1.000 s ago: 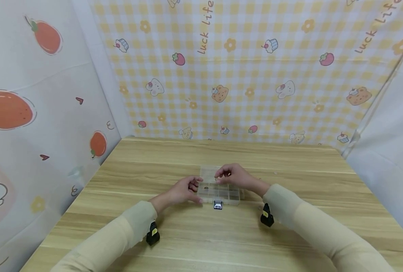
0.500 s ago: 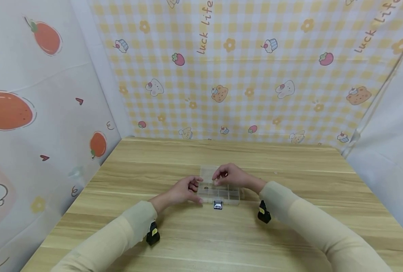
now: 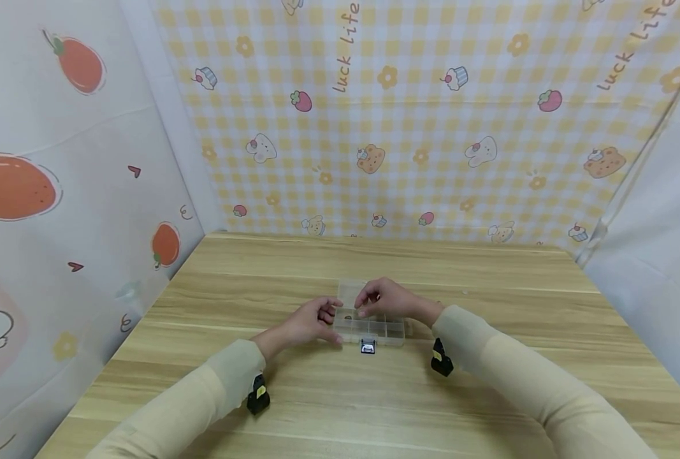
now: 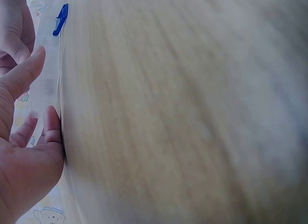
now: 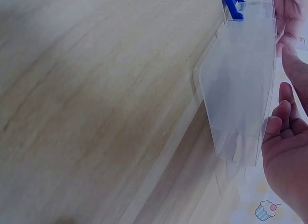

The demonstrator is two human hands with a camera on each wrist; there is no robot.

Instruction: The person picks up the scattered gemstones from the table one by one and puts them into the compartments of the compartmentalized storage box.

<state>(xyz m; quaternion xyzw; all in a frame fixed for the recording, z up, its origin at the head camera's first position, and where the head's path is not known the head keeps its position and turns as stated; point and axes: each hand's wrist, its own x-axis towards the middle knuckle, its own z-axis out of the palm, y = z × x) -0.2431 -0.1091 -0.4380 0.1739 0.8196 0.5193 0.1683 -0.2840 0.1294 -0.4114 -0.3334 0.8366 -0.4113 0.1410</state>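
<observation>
Right hand [image 3: 388, 299] over a clear box [image 3: 378, 329], left hand [image 3: 311, 319] at its end

Nearest are two cream sleeves [image 3: 523, 370], a black wrist camera [image 3: 257, 395] under each, reaching across a wooden desk [image 3: 340, 401]. Open wood runs up to the box, which lies mid-desk with its blue clip [image 3: 368, 346] jutting from the front edge. Around the box's left end, the left hand's thumb and fingers are spread, touching or nearly so; how firmly cannot be told.

Over the last second the right hand has slipped slightly left and lower; box and left hand have stayed put. Its thumb and index finger are close together above the back row, beside a small brownish piece [image 3: 348, 317]; whether they pinch anything is hidden. Work now seems centred on those back-left compartments, where dividers probably leave fingertips little sideways room.

Behind is the opened lid [image 3: 348, 292], partly covered by the right hand. Beyond, wood continues to the desk's far edge and a checked cloth [image 3: 420, 127]; past either hand, room is wide.
</observation>
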